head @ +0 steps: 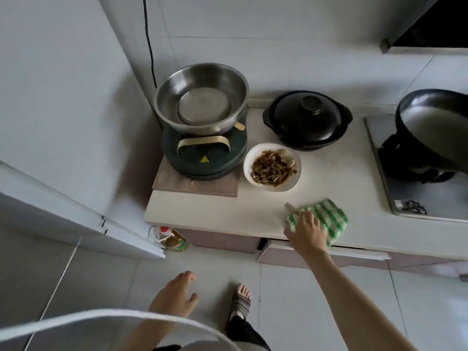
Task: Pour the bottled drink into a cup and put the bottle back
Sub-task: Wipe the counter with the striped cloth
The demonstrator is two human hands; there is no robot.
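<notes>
No cup shows in this view. The only bottle in sight is a clear one with a red cap and yellow liquid [172,240], standing on the floor under the counter's left corner. My right hand [307,230] rests on a green-and-white striped cloth [331,219] at the front edge of the counter [215,211], fingers bent onto it. My left hand [174,295] hangs over the floor near my body, fingers apart and holding nothing.
On the counter stand a steel bowl [201,97] on a dark round cooker [205,153], a black lidded clay pot [307,120] and a white dish of food [272,167]. A black pan [435,127] sits on the stove at right. A white appliance [63,148] fills the left.
</notes>
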